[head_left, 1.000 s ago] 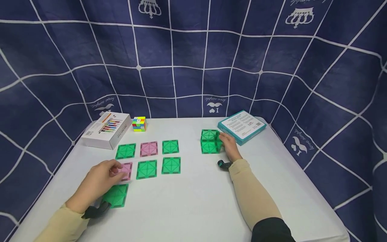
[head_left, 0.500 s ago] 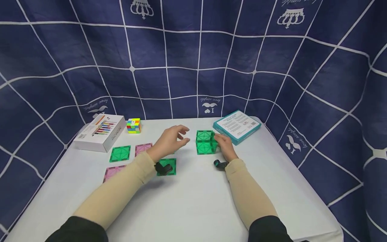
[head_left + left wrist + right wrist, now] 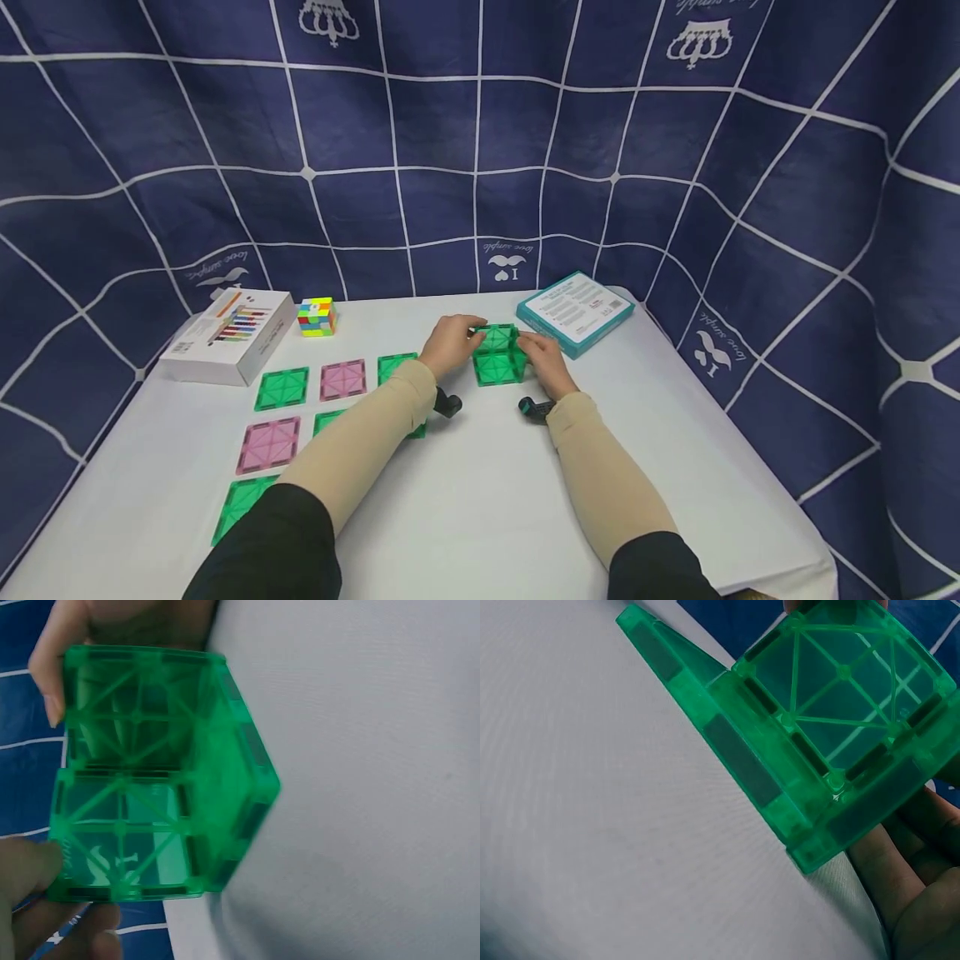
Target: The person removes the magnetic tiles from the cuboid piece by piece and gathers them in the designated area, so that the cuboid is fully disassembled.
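Green see-through magnetic tiles (image 3: 498, 367) stand joined in the middle of the table: one flat as a base, one upright at the back, one upright on the right. My left hand (image 3: 447, 343) pinches the back tile's left edge; in the left wrist view, thumb and fingers of this hand (image 3: 26, 879) lie on either side of a tile corner. On the right, my right hand (image 3: 551, 367) holds the side tile. The right wrist view has this hand (image 3: 919, 900) behind the green tiles (image 3: 847, 682), its fingertips partly hidden.
Loose tiles lie flat to the left, including a green tile (image 3: 282, 388), two pink tiles (image 3: 343, 380) and a nearer green tile (image 3: 242, 503); my left arm covers some. A white box (image 3: 232, 335), a puzzle cube (image 3: 317, 317) and a teal box (image 3: 576, 312) stand behind.
My left hand has left a pink tile at the left and come across, without a tile, to the joined green tiles. My right hand stays on them. The head view has turned slightly right.
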Motion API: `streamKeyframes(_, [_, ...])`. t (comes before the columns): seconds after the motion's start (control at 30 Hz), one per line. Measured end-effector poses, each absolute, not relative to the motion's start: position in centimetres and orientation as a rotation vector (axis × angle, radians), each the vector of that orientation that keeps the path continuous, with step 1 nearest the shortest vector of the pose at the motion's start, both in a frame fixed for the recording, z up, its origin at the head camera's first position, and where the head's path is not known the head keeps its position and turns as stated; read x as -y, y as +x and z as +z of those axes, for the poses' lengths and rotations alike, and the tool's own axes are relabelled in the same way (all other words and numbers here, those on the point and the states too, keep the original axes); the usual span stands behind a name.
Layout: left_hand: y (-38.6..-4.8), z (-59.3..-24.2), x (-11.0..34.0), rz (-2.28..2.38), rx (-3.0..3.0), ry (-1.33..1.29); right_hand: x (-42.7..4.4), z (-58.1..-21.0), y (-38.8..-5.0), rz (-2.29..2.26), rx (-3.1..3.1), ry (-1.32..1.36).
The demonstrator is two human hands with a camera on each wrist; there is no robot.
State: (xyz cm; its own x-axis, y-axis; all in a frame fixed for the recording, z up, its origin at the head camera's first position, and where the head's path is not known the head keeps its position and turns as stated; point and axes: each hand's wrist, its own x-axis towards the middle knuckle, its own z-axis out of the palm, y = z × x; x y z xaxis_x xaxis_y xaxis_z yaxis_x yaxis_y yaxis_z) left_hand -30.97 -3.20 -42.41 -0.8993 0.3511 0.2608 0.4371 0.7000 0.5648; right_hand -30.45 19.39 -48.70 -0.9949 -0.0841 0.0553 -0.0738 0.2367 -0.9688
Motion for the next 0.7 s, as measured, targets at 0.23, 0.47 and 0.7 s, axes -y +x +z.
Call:
streamKeyframes(0.23, [-31.6,-43.1,3.2,-0.948,2.682,-0.597,-19.0,-48.7,-30.2,-1.898,-2.528,-0.158])
streamKeyframes(0.47, [-31.6,-43.4,3.6,-0.993,2.643,-0.491,-19.0,-48.7,-30.5,-1.876,-2.551,-0.169])
streamKeyframes(0.7, [-31.3,-43.7,6.3,-1.177,2.581,-0.351,-19.0,-48.7,-30.4,-1.909,-2.512,-0.197])
